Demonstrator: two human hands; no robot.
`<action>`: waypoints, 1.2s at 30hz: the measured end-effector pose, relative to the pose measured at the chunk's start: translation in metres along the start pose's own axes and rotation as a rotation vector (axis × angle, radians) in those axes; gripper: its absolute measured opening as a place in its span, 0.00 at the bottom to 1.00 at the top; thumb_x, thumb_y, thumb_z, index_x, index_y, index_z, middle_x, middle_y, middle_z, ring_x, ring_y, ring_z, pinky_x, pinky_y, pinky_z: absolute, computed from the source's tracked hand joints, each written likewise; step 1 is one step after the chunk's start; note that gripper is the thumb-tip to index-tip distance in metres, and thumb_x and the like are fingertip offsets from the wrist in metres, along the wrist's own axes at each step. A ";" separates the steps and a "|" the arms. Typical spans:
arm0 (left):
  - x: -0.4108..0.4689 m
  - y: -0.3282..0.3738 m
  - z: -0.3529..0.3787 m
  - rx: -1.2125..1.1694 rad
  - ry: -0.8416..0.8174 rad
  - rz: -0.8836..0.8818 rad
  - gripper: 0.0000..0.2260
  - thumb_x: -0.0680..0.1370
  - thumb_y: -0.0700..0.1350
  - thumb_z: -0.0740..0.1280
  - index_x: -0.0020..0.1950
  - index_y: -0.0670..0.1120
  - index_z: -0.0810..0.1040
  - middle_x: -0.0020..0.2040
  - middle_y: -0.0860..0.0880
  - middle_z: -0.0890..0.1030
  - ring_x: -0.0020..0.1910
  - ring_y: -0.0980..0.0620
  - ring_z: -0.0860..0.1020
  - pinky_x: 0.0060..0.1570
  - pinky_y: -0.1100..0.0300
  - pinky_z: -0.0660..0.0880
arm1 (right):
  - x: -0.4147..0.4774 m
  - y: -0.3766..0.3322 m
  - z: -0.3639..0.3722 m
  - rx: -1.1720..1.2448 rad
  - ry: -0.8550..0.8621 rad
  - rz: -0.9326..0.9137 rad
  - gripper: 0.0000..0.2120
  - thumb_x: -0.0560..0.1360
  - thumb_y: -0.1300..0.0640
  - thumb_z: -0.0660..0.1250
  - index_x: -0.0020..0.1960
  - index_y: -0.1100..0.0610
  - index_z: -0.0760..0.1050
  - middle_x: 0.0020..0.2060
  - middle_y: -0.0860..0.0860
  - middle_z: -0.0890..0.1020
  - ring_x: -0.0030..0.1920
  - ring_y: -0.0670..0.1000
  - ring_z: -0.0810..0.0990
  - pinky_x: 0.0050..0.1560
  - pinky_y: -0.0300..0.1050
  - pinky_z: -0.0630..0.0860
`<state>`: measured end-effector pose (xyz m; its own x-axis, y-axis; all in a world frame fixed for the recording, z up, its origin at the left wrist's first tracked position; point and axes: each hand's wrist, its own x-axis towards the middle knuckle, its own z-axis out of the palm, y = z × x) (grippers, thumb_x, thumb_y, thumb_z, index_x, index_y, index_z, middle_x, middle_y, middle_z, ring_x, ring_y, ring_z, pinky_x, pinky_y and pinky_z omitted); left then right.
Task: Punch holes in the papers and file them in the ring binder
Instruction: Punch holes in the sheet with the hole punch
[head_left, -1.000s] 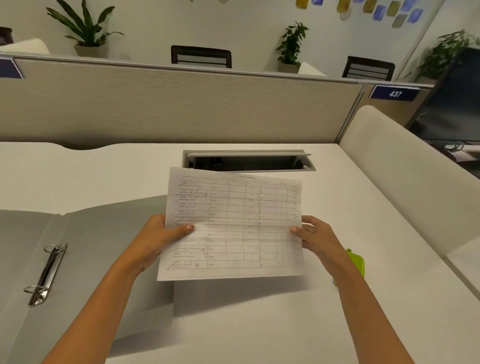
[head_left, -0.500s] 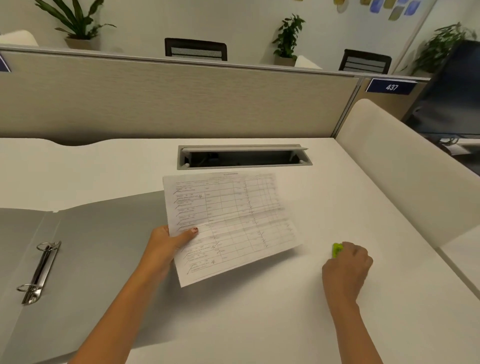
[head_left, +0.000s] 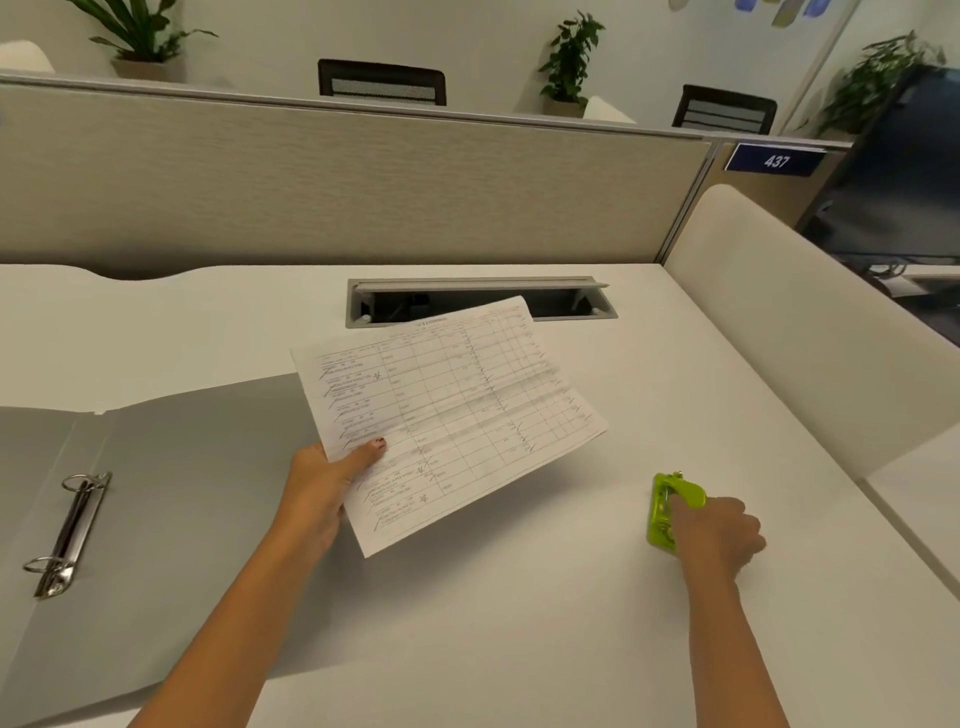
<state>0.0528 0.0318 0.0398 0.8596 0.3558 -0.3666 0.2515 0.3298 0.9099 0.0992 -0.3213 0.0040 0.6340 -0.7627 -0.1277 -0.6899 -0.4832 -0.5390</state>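
Observation:
My left hand (head_left: 324, 480) pinches the near left edge of a printed sheet of paper (head_left: 457, 410) and holds it above the white desk, tilted with its far corner to the right. A lime-green hole punch (head_left: 670, 506) sits on the desk at the right, and my right hand (head_left: 719, 535) is closed around its near side. The grey ring binder (head_left: 171, 499) lies open on the left, its metal rings (head_left: 67, 532) shut and bare.
A cable hatch (head_left: 480, 301) stands open in the desk (head_left: 519, 623) behind the paper. A beige partition (head_left: 337, 187) runs along the back and a low cream divider (head_left: 789, 332) borders the right side.
My right hand let go of the paper, dropped to the right and closed on the green hole punch. My left hand now holds the sheet alone, turned clockwise.

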 end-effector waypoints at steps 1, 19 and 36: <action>-0.001 0.000 0.001 0.006 0.002 0.007 0.09 0.73 0.36 0.71 0.50 0.47 0.81 0.45 0.50 0.85 0.43 0.50 0.84 0.39 0.56 0.79 | 0.001 -0.001 -0.003 0.018 -0.026 0.035 0.28 0.72 0.52 0.71 0.61 0.71 0.68 0.60 0.69 0.71 0.61 0.68 0.69 0.60 0.58 0.71; -0.015 0.007 0.009 -0.026 0.068 0.155 0.08 0.74 0.37 0.70 0.50 0.49 0.79 0.45 0.53 0.84 0.42 0.55 0.84 0.41 0.59 0.78 | -0.102 -0.034 0.000 1.117 -1.017 0.310 0.21 0.67 0.64 0.74 0.58 0.67 0.74 0.55 0.64 0.80 0.46 0.61 0.85 0.44 0.56 0.83; -0.018 0.007 0.005 -0.061 0.058 0.170 0.09 0.75 0.37 0.70 0.50 0.51 0.80 0.47 0.54 0.85 0.43 0.56 0.84 0.41 0.59 0.79 | -0.130 -0.049 -0.008 1.175 -1.095 0.185 0.19 0.69 0.62 0.71 0.59 0.66 0.77 0.52 0.61 0.84 0.48 0.58 0.85 0.48 0.53 0.83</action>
<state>0.0410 0.0237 0.0541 0.8598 0.4604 -0.2208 0.0758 0.3125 0.9469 0.0481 -0.2018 0.0533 0.8643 0.1350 -0.4846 -0.4728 0.5472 -0.6907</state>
